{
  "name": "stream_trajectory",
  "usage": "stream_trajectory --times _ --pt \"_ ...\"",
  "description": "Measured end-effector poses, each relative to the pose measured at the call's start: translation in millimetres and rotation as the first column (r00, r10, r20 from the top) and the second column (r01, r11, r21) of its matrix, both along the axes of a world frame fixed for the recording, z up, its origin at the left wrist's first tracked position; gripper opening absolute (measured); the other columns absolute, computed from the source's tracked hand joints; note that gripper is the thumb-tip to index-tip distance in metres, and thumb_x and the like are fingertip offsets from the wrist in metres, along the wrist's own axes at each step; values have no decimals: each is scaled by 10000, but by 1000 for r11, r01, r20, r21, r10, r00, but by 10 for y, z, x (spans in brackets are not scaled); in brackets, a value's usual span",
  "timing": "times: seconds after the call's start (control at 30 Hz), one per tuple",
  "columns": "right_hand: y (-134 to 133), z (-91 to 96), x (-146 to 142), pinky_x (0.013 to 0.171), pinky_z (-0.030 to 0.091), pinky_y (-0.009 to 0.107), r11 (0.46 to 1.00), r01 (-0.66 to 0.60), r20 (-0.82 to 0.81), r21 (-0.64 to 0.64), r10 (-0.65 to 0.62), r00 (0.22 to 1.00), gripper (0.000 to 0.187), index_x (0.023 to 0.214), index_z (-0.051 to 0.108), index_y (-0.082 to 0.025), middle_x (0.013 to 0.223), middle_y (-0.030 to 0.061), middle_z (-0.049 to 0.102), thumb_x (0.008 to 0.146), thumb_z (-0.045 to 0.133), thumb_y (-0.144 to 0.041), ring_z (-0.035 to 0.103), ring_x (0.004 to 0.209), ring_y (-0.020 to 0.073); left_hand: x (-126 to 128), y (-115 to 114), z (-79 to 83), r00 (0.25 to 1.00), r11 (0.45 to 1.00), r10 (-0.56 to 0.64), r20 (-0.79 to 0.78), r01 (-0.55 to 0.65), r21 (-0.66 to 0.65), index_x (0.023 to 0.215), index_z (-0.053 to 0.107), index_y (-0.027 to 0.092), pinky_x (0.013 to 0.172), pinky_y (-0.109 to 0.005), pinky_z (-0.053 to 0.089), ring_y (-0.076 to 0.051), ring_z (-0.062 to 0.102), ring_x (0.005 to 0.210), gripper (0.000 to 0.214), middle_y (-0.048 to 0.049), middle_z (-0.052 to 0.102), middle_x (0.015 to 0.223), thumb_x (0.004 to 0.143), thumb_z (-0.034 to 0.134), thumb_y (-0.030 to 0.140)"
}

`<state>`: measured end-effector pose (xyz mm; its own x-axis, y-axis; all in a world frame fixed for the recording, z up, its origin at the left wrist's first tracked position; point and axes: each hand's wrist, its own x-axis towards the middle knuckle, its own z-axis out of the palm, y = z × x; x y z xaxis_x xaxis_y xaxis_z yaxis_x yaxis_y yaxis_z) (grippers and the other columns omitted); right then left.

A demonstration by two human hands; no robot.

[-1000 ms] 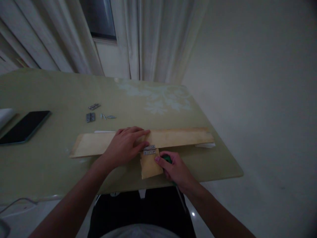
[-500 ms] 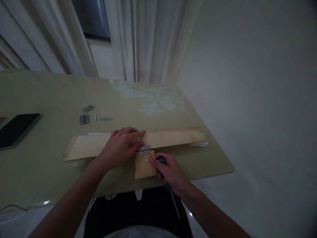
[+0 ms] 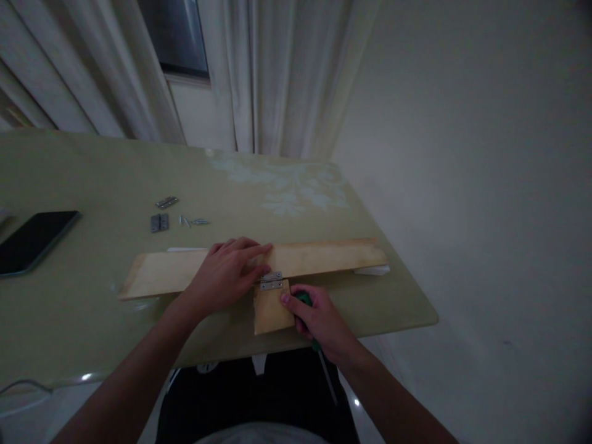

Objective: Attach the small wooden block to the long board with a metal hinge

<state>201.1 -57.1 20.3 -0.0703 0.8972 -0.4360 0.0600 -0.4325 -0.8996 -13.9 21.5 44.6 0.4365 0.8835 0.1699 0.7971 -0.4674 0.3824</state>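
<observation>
A long pale wooden board [image 3: 324, 257] lies across the green table [image 3: 92, 308]. A small wooden piece [image 3: 271, 311] butts against its near edge, and a small metal hinge [image 3: 271, 281] bridges the two. My left hand [image 3: 226, 274] lies flat on the long board with fingers stretched toward the hinge. My right hand [image 3: 319, 320] is closed round a green-handled screwdriver [image 3: 305, 300], its shaft pointing back past my wrist, and its thumb touches the small piece's right edge.
Two loose hinges [image 3: 161, 213] and a few screws [image 3: 192, 221] lie farther back on the table. A dark phone [image 3: 34, 240] rests at the left. Curtains [image 3: 259, 74] hang behind. The table's near edge is just below the small piece.
The view shifted slightly left then steadied. Both hands stay in place on the board and small piece; nothing was picked up or let go.
</observation>
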Motion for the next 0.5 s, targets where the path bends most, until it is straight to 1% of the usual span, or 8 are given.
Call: stream_trajectory --times 0.1,0.17,0.2,0.27,0.33,0.37,0.43,0.5 --pt "-23 -26 53 399 259 197 1000 6 46 -18 -5 999 568 1094 681 -173 503 -85 516 776 752 -638 410 431 80 -70 80 35 997 998 -47 53 49 -27 1415 667 292 1073 -463 469 -300 646 1238 487 -98 689 1384 1009 539 530" --pt "-50 -36 108 406 278 202 1000 6 87 -24 -4 996 605 1166 676 -172 512 -82 523 787 742 -640 425 441 89 -197 263 90 995 997 -62 76 66 -51 1401 679 233 1070 -403 490 -279 663 1228 519 -116 698 1379 1030 476 533" --pt "-66 -38 138 409 291 204 1000 5 104 -25 -2 995 615 1193 676 -175 524 -78 529 793 739 -637 434 448 93 -287 398 121 999 999 -24 47 26 -46 1390 687 224 1058 -394 499 -280 675 1211 519 -117 706 1370 1032 460 523" --pt "-99 -39 194 412 321 212 1000 -14 123 -10 15 992 598 1212 689 -187 583 -57 568 808 732 -625 451 457 95 -503 728 171 990 993 111 -92 -114 -33 1300 743 217 1029 -404 511 -294 707 1145 478 -122 744 1299 1026 444 470" --pt "-135 -42 236 414 345 219 998 -49 120 30 45 992 535 1199 707 -210 721 -17 649 831 725 -598 466 463 83 -731 1074 185 924 973 196 -328 -224 -50 1304 735 210 1017 -423 510 -316 707 1153 450 -145 758 1268 1003 455 394" --pt "-155 -46 252 413 346 218 997 -64 110 54 58 992 499 1190 711 -224 815 2 685 842 723 -582 469 466 73 -834 1227 177 904 967 212 -372 -250 -57 1289 739 188 1022 -442 504 -341 696 1177 436 -171 751 1278 964 518 378" --pt "-201 -65 273 413 330 206 993 -81 79 90 74 994 437 1179 711 -250 971 23 709 865 723 -553 461 480 50 -992 1460 141 887 964 187 -422 -249 -95 1219 766 201 1023 -439 500 -351 692 1180 421 -164 758 1260 859 657 389" --pt "-244 -96 287 414 301 191 992 -56 35 112 52 998 411 1177 703 -261 1004 19 698 877 728 -540 438 494 36 -1081 1586 92 875 961 153 -460 -240 -138 1076 807 207 984 -423 510 -341 722 1098 346 -145 790 1146 782 717 365"
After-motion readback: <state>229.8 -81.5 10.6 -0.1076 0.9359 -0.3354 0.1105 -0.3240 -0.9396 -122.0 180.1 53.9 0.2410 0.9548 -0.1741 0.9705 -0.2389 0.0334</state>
